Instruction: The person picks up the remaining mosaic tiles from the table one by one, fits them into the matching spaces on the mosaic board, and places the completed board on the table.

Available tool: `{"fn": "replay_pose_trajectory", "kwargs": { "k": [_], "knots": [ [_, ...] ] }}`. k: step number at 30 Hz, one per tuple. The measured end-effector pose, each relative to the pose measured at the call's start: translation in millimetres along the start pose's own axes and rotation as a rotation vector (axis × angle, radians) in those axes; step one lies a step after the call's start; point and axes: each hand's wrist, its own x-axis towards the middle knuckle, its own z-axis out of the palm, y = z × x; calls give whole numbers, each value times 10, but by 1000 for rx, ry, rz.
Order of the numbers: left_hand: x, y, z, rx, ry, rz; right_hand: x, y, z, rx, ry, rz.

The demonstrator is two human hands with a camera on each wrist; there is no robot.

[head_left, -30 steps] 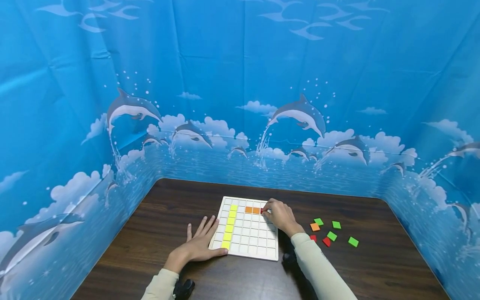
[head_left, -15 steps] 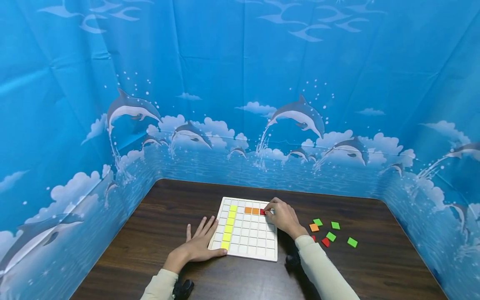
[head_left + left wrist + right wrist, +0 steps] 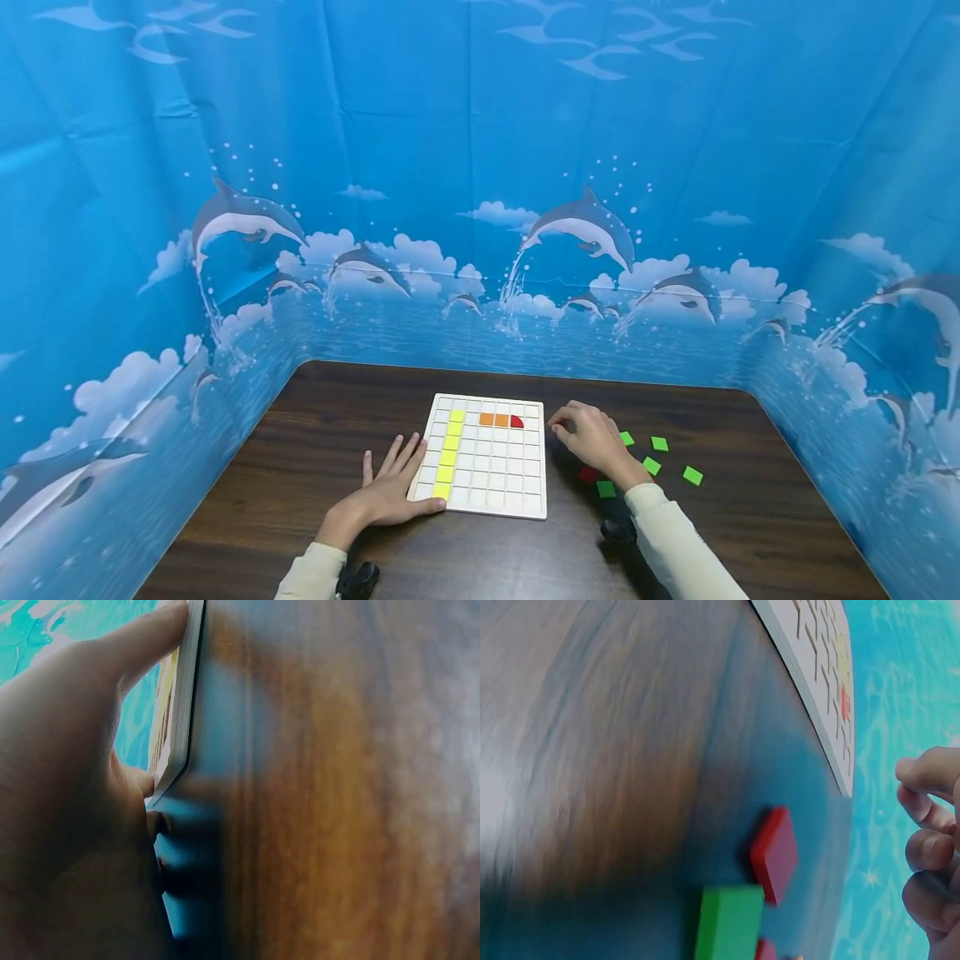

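Observation:
A white gridded board [image 3: 495, 477] lies on the table. It bears a column of several yellow tiles [image 3: 447, 457], two orange tiles [image 3: 494, 420] and a red tile [image 3: 517, 422] with one rounded corner, side by side. My left hand [image 3: 382, 497] spreads its fingers at the board's left edge, thumb on the near corner; in the left wrist view the thumb [image 3: 142, 645] lies over the board's rim [image 3: 184, 712]. Right of the board hovers my right hand [image 3: 596, 437], fingers loosely bent, nothing visible between them. Below it lie a red tile [image 3: 776, 853] and a green tile [image 3: 731, 922].
Several green tiles [image 3: 693, 476] are scattered on the dark wooden table [image 3: 735, 533] right of the board, partly behind my right forearm. A blue dolphin-print curtain [image 3: 480, 208] encloses the table's back and sides.
My right hand has let go of the red tile, which stays beside the orange ones, and has moved right off the board. The left hand keeps its place at the board.

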Motion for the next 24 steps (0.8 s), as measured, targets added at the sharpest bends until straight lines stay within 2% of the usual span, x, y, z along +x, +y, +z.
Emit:
{"fn": "replay_pose_trajectory", "kwargs": {
  "k": [3, 10, 18, 20, 24],
  "knots": [
    [1, -9, 6, -25, 1, 13, -78, 86, -109, 0, -4, 0],
    [-6, 3, -10, 2, -13, 14, -278, 298, -281, 8, -18, 23],
    [54, -132, 106, -6, 24, 40, -533, 499, -400, 16, -16, 53],
    [60, -131, 111, 4, 25, 24, -579, 542, -414, 10, -15, 57],
    [69, -139, 110, -5, 30, 36, -635, 633, -415, -19, 6, 62]
  ]
}}
